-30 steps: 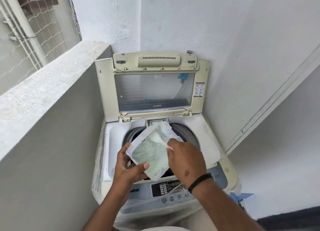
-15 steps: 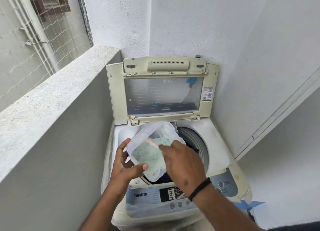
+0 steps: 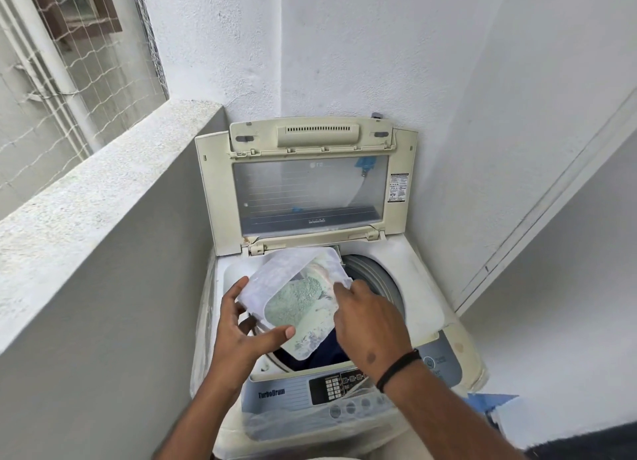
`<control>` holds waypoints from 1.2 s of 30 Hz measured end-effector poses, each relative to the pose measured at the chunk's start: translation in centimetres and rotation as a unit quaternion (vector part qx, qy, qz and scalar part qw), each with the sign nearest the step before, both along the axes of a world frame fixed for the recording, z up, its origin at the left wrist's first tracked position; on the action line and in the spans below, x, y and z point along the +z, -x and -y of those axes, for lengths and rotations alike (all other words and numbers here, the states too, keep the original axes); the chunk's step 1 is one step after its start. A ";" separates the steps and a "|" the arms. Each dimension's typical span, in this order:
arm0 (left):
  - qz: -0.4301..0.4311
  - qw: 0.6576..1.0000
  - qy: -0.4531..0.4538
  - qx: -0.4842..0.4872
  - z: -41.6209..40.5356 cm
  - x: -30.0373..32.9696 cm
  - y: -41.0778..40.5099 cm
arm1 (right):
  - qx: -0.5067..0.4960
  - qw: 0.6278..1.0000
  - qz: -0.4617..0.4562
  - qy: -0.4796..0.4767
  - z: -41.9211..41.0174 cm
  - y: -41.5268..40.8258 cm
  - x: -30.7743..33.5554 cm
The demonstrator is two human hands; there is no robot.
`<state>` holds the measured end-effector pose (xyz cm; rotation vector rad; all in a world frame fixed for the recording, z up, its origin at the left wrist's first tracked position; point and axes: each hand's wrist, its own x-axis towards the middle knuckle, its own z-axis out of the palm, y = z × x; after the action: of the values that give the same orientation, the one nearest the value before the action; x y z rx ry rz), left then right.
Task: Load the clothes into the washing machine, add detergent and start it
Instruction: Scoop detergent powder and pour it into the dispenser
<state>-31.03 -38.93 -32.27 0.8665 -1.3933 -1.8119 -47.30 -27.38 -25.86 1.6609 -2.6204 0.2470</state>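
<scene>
White-walled balcony corner, ledge on left. Washer (image 3: 427, 308) stood with lid (image 3: 306, 187) propped open. Dark clothes (image 3: 329, 351) already in drum, seen near its front edge; loading judged done or nearly so. Tub (image 3: 275, 273) of green detergent (image 3: 298, 295) held tilted over drum's left side. Left hand (image 3: 241, 335) gripped tub, thumb on near rim, fingers behind far side. Right hand (image 3: 370, 325) reached into tub at its right edge; fingertips hidden, so cannot tell whether pinching scoop or powder. Detergent not yet visibly in drum. Left to do, as judged: dosing, lid down, start from front panel (image 3: 337, 387).
</scene>
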 end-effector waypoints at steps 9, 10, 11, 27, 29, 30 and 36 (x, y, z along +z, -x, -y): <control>-0.005 1.000 0.011 0.007 -0.1 0.7 0.9 | 0.032 0.996 0.076 0.040 -0.6 -0.7 -0.7; -0.004 1.000 0.008 0.009 0.1 0.6 0.8 | 0.025 0.993 0.084 0.081 -0.7 -0.2 -0.5; -0.001 1.000 0.007 0.010 0.2 0.6 0.7 | 0.018 0.990 0.086 0.114 -0.8 0.3 -0.3; 0.036 0.998 0.018 0.044 -1.1 -1.0 2.4 | -0.153 0.858 0.441 0.214 -0.8 0.9 -3.5; 0.027 0.998 -0.017 0.051 -1.2 -1.3 2.8 | -0.180 0.827 0.481 0.232 -0.9 1.6 -3.6; 0.024 0.998 -0.034 0.055 -1.3 -1.5 3.0 | -0.187 0.814 0.496 0.237 -1.0 2.0 -3.6; 0.018 0.990 -0.109 0.088 -1.9 -2.8 4.4 | -0.205 0.734 0.599 0.245 -1.6 4.7 -3.5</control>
<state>-35.42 -37.05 -35.11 1.1035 -1.1145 -1.8416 -52.01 -25.78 -29.31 0.6888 -2.9433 2.3845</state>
